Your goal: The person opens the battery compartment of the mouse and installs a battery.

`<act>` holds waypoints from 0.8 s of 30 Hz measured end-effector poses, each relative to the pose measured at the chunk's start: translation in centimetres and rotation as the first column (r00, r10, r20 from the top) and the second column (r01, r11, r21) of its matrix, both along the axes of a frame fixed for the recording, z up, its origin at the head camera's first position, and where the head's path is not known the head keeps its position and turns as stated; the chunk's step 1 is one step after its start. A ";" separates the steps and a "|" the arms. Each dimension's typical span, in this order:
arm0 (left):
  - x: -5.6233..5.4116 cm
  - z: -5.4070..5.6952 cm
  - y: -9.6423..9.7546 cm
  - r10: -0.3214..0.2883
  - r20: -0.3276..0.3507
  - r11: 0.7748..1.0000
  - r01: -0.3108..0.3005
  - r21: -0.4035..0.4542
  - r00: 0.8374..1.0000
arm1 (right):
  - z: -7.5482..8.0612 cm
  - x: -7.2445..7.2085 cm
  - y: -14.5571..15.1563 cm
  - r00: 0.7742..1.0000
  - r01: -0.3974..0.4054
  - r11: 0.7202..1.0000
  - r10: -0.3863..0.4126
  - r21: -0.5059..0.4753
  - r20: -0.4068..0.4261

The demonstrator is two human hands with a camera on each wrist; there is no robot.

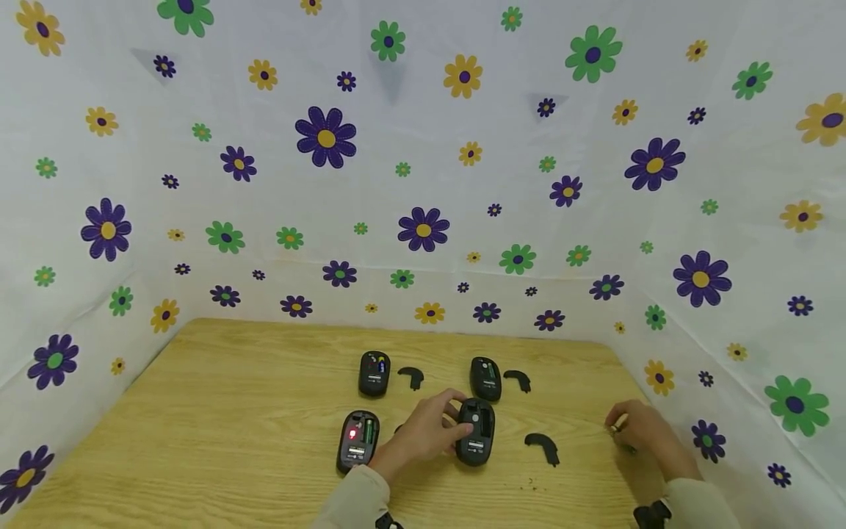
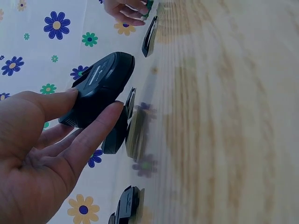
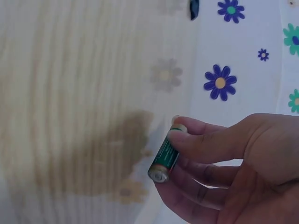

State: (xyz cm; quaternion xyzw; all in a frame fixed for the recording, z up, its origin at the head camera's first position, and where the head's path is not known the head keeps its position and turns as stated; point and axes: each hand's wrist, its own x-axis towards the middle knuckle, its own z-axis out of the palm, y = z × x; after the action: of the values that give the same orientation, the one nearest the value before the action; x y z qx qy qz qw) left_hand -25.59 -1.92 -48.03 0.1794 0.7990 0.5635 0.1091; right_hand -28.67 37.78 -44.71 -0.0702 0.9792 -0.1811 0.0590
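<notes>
Between thumb and fingers, my left hand (image 1: pixel 426 430) holds a black computer mouse (image 1: pixel 476 433), underside up, its battery slot bare. In the left wrist view the mouse (image 2: pixel 100 86) is tilted and raised off the table. My right hand (image 1: pixel 640 432), over at the table's right side, pinches a green battery (image 3: pixel 164 156) by one end between thumb and fingers. A curved black battery cover (image 1: pixel 545 447) lies on the table between the two hands.
Three more mice lie underside up: one at the back (image 1: pixel 374 373), one behind the held mouse (image 1: pixel 485 378), and one lit red (image 1: pixel 358 441) near my left forearm. Two more covers (image 1: pixel 413 378) (image 1: pixel 518 379) sit beside the back mice. Flowered cloth (image 1: pixel 423 184) walls the wooden table (image 1: pixel 231 411).
</notes>
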 end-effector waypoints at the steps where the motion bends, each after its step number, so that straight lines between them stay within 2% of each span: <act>1: 0.0 0.0 0.0 -0.001 -0.001 1.000 0.001 0.001 1.000 | 0.2 -0.1 -0.3 1.000 -0.002 1.000 0.002 -0.017 -0.001; 6: 0.0 0.0 -0.1 -0.006 -0.004 1.000 0.006 0.001 1.000 | 1.7 -0.2 -2.7 0.999 -0.027 0.986 0.032 -0.164 0.025; 11: 0.1 -0.1 -0.2 -0.002 0.002 1.000 0.002 -0.005 1.000 | 3.1 0.3 -5.6 0.996 -0.083 0.955 0.084 -0.286 -0.009; 17: -0.1 0.0 -0.3 0.002 -0.010 1.000 -0.002 -0.020 1.000 | 3.5 0.6 -8.9 0.990 -0.141 0.932 0.126 -0.333 -0.067; 20: -0.1 0.1 -0.3 -0.001 -0.014 1.000 0.001 -0.018 1.000 | 3.5 0.6 -10.2 0.989 -0.150 0.917 0.136 -0.369 -0.065; 24: -0.1 0.1 -0.2 -0.001 -0.015 1.000 0.001 -0.024 1.000 | 3.6 0.7 -11.6 0.988 -0.146 0.884 0.152 -0.445 -0.022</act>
State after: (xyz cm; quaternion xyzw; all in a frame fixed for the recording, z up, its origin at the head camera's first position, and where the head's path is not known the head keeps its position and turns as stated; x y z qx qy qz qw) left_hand -25.65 -2.10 -47.95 0.1824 0.8066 0.5523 0.1056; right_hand -27.96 26.20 -41.13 -0.1556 0.9031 -0.3955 0.0616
